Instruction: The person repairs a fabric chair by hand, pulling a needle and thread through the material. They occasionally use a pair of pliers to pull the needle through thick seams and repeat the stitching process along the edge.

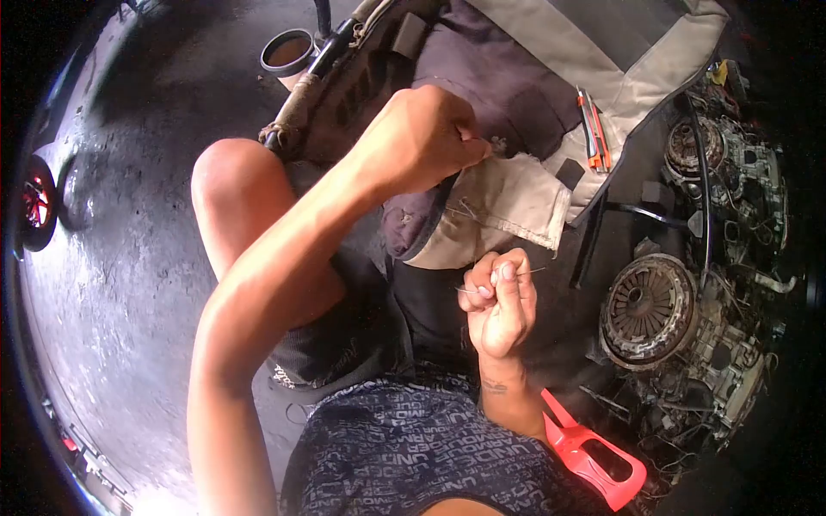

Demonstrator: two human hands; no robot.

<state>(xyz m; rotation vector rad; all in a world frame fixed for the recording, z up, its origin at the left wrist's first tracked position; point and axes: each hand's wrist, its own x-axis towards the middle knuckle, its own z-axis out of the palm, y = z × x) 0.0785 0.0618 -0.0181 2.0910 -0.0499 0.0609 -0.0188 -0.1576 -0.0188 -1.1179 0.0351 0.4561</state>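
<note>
My left hand (430, 142) is closed in a pinch above the dark and beige fabric cover (477, 64). What its fingertips hold is too small to make out. Lower down, my right hand (499, 297) is turned palm up, its thumb and fingers pinched on a thin needle (535, 271) whose ends stick out on both sides. Between the hands lies a beige fabric flap (512, 202) with a frayed edge and loose dark stitching. An orange-and-grey utility knife (594, 133) rests on the cover, to the right of my left hand.
A dark tube frame (323, 60) with cord wrapping borders the cover, near a cup (288, 53) of brown contents. Greasy engine parts (731, 353) and a round clutch plate (650, 310) lie at right. A red plastic seat (602, 460) shows beside me, a red wheel (36, 202) far left.
</note>
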